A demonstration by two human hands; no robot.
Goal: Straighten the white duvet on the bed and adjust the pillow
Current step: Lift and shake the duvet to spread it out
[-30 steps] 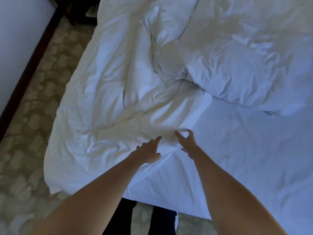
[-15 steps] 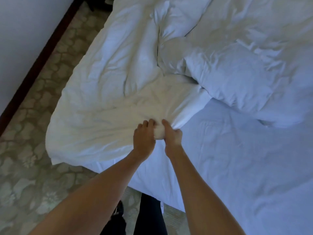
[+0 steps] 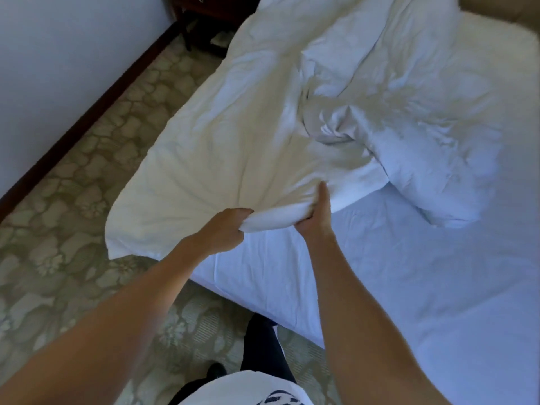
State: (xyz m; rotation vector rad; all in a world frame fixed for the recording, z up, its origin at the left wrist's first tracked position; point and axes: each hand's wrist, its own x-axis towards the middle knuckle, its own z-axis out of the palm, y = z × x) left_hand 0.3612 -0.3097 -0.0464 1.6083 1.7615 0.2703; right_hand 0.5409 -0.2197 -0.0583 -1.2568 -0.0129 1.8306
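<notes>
Bed [image 3: 409, 287], bare sheet from centre toward 4 o'clock. White duvet [image 3: 233, 135] bunched from 9 toward 1 o'clock, near corner drooping over bed edge. No pillow clearly told apart. Left hand [image 3: 226, 229], right hand [image 3: 315, 219]: both curled around gathered duvet edge, side by side. Step judged: straightening duvet. Next likely: spreading hands apart, drawing edge toward 6 o'clock.

Bare forearms, dark trousers [image 3: 263, 346], white patterned top [image 3: 245, 387].
</notes>
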